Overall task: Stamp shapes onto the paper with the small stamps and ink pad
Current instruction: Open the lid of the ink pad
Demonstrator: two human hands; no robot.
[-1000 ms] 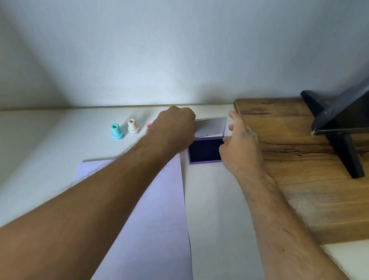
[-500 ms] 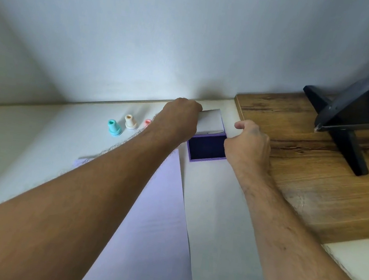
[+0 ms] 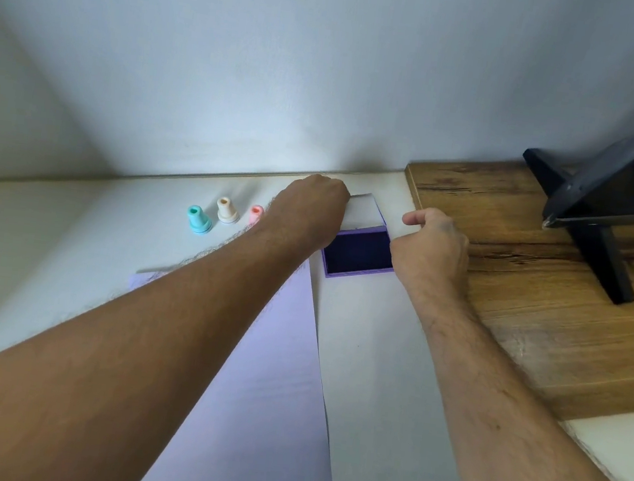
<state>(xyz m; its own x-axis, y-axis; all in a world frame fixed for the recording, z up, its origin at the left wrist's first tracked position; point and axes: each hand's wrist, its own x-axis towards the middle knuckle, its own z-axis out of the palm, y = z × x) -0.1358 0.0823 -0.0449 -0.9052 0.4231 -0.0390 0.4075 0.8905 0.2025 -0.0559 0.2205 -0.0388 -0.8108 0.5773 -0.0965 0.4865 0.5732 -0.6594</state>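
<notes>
Since the earlier frames the ink pad lid (image 3: 367,210) had swung from near-upright to folded back almost flat at 12 o'clock of the pad, and the right hand (image 3: 432,246) had come in from above the hinge to the pad's right edge. Head view, the only one: the ink pad (image 3: 357,253) sat open on the white table (image 3: 383,368), dark blue ink face exposed in a purple tray, just off the paper's far right corner. The left hand (image 3: 307,211) was fisted at the lid's left edge, fingers curled under and out of sight; it looked clamped on the lid but the actual contact was hidden. The right hand was loosely curled at 3 o'clock of the pad, thumb out toward the lid; can't tell whether it gripped the tray or only rested beside it. Three stamps stood upright in a row at 9 o'clock of the left hand: teal stamp (image 3: 198,219), cream stamp (image 3: 226,211), pink stamp (image 3: 255,214) half hidden behind the wrist. None picked up. The paper (image 3: 268,394) lay at 6 o'clock under the left forearm, no marks on the visible part. A wooden board (image 3: 519,305) with a black stand (image 3: 601,251) sat at 3 o'clock. My read: pad opening about done; inking and every print still left.
</notes>
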